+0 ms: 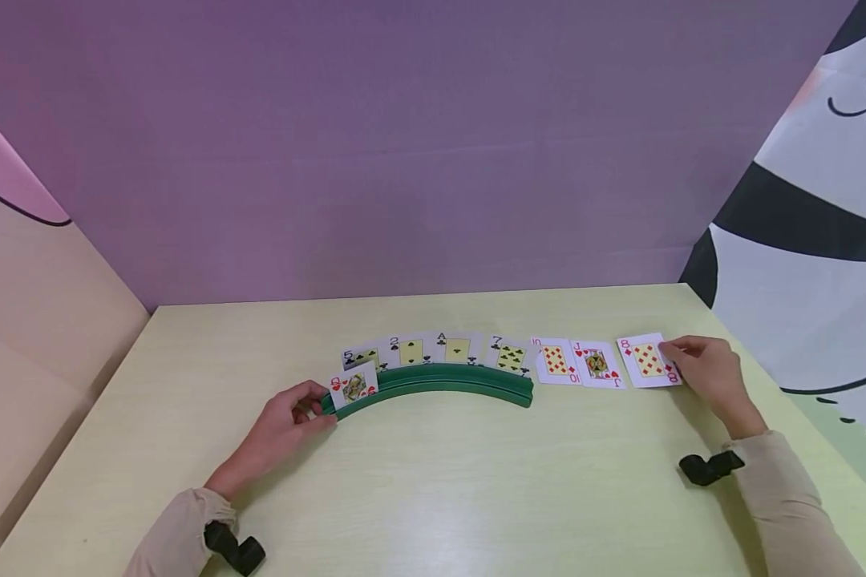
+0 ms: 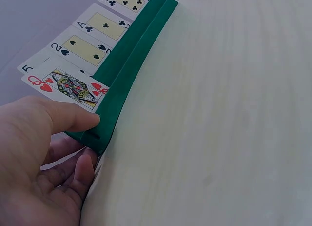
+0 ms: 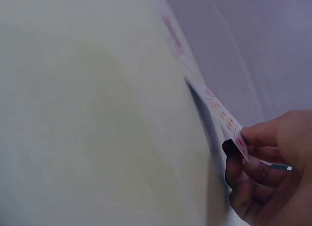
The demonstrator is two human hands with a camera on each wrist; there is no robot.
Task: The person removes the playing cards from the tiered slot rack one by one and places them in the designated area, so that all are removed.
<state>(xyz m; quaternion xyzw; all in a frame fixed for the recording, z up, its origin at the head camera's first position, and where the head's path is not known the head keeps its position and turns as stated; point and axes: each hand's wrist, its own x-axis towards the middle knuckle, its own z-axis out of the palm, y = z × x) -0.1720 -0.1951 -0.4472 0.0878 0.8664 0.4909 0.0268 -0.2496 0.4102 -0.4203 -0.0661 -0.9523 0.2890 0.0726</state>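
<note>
Green, the curved holder has its left end gripped by my left hand, beside the queen of hearts; the left-wrist view shows my fingers curled beneath, which the head view hides. Right of the jack, my right hand pinches the eight of diamonds, plainly tilted up only in the right-wrist view. Pale wood-grain table, purple wall behind. The holder's long axis runs left to right, ends bending toward me; the eight's points away, leaning left.
</note>
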